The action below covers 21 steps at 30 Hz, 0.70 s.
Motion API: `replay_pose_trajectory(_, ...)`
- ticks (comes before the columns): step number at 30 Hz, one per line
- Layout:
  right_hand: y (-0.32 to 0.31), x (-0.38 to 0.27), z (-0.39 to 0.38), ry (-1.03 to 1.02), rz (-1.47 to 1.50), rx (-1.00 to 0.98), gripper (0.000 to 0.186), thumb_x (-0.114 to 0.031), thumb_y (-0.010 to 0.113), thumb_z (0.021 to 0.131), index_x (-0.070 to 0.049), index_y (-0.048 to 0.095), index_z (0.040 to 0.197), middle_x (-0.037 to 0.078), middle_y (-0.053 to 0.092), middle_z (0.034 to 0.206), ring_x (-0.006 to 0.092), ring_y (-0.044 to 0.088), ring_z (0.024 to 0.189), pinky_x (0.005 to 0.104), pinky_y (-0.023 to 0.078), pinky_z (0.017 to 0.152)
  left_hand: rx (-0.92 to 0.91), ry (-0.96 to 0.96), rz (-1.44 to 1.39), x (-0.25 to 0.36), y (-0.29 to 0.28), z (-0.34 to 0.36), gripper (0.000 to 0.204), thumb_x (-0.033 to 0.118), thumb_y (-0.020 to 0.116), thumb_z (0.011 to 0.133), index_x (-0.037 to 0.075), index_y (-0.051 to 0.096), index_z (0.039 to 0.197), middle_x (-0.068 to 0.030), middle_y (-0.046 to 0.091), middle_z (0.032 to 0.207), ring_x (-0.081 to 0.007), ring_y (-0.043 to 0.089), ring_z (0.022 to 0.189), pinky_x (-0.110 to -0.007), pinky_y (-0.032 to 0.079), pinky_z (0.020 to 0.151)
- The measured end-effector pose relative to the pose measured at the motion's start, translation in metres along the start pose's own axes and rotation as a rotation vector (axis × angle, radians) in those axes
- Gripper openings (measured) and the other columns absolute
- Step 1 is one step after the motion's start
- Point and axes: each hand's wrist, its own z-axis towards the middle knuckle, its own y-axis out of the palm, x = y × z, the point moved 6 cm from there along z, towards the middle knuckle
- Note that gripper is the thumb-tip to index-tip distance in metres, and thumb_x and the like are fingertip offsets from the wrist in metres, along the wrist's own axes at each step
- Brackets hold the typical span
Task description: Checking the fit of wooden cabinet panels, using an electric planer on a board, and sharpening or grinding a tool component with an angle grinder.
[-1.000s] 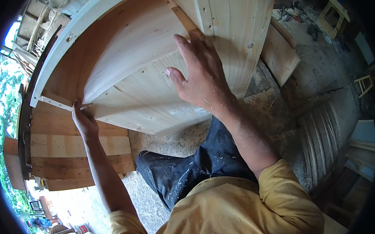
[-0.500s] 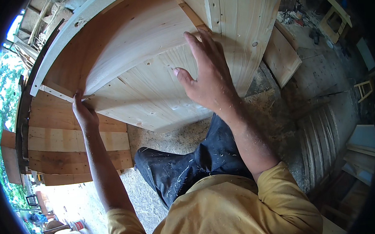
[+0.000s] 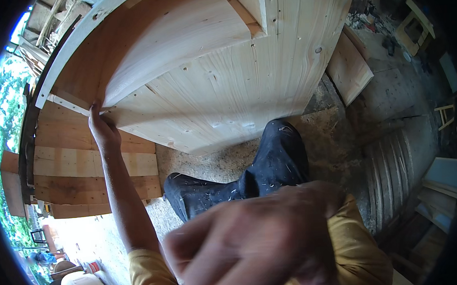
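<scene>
A large curved piece of pale wooden furniture point(image 3: 221, 92) leans in front of me, made of knotty boards with a light rim along its far left. My left hand point(image 3: 104, 130) is closed on the lower left corner of this piece, thumb up on the inner side and the other fingers mostly hidden. Close to the camera, in front of my chest, my right hand point(image 3: 258, 238) is raised and blurred, back of the hand showing. Its fingers are bent and pressed together; anything inside them is hidden.
Below my left hand stands a curved wall of wooden slats point(image 3: 94, 158). A loose wooden board point(image 3: 347, 68) leans at the right, near a small wooden frame point(image 3: 416, 25). Ribbed pieces point(image 3: 390, 173) lie on the right floor. White panels point(image 3: 442, 176) are stacked farther right.
My right hand has left the furniture panel, come back toward my chest and the camera, and its spread fingers have curled in. My left hand has stayed on the corner.
</scene>
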Motion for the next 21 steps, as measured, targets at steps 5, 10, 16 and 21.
replay_pose_trajectory(5, -0.012, 0.011, 0.021, -0.073, -0.227, -0.304, 0.055, -0.061, 0.061, 0.074, -0.007, 0.06, 0.081, 0.005, 0.057, 0.073, 0.0169, 0.051, 0.071, 0.0291, 0.038, 0.062, -0.015, -0.005, -0.025, -0.001, 0.0, -0.003, 0.03, 0.027, 0.056, 0.085, 0.001, 0.061, 0.099, -0.0049, 0.057, 0.09, -0.0136, 0.051, 0.083, -0.028, 0.041, 0.077)
replay_pose_trajectory(10, 0.014, 0.017, 0.004, 0.097, -0.232, 0.227, 0.031, -0.044, 0.058, 0.085, -0.014, 0.064, 0.091, 0.005, 0.056, 0.099, 0.0234, 0.045, 0.09, 0.0329, 0.04, 0.073, -0.055, -0.014, 0.159, 0.006, -0.029, 0.0, 0.031, 0.028, 0.055, 0.085, 0.002, 0.062, 0.101, -0.0032, 0.061, 0.092, -0.0135, 0.054, 0.086, -0.027, 0.041, 0.078)
replay_pose_trajectory(16, 0.05, 0.043, 0.004, 0.322, -0.532, 0.697, 0.022, -0.031, 0.058, 0.085, -0.017, 0.064, 0.1, 0.001, 0.058, 0.098, 0.0248, 0.048, 0.094, 0.0376, 0.04, 0.078, -0.048, 0.027, 0.075, 0.008, 0.0, -0.012, 0.031, 0.031, 0.058, 0.082, 0.002, 0.059, 0.092, -0.0027, 0.055, 0.082, -0.012, 0.05, 0.076, -0.026, 0.04, 0.071)
replay_pose_trajectory(21, 0.044, 0.079, 0.004, -0.191, -0.103, 0.435, 0.034, -0.037, 0.052, 0.09, -0.015, 0.062, 0.113, 0.018, 0.058, 0.107, 0.034, 0.054, 0.094, 0.0448, 0.037, 0.088, -0.044, 0.042, 0.06, 0.011, 0.01, -0.014, 0.036, 0.029, 0.06, 0.078, 0.0, 0.059, 0.099, -0.0062, 0.059, 0.084, -0.0145, 0.053, 0.074, -0.028, 0.044, 0.07)
